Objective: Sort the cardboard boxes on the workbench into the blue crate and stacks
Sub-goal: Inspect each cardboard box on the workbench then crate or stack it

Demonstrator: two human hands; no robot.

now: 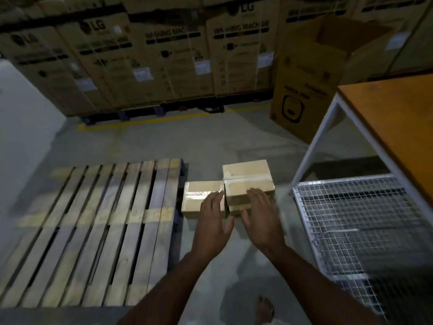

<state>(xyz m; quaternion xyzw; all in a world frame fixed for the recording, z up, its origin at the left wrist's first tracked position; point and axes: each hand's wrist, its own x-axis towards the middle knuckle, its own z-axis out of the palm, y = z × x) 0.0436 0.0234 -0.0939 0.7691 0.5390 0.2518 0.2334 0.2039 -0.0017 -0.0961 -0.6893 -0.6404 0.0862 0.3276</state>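
Two taped cardboard boxes sit on the grey concrete floor [210, 146] between a wooden pallet [98, 231] and the white-framed workbench [393, 127]. The smaller box [199, 195] lies low, just beside the pallet's right edge. Touching its right side is a stack of boxes [248, 181]: the top one shows a strip of clear tape across its lid, and below it only a thin band of a second box can be seen, the rest hidden behind the hands.

The left hand [212, 219] reaches down with straight, spread fingers over the near right corner of the smaller box; whether the fingertips actually touch the cardboard is hard to judge. The right hand [260, 214] is likewise flat and open, fingers over the front face of the stack, thumb splayed towards the left hand. Neither hand grips anything.

The workbench's orange top is cut off by the right edge, and a wire mesh shelf [351, 231] lies beneath it. A tall open carton [311, 73] stands beyond the bench. Large washing machine cartons [140, 62] line the back wall, their print blurred. A bare foot [264, 308] shows at the bottom edge. The blue crate is out of view.
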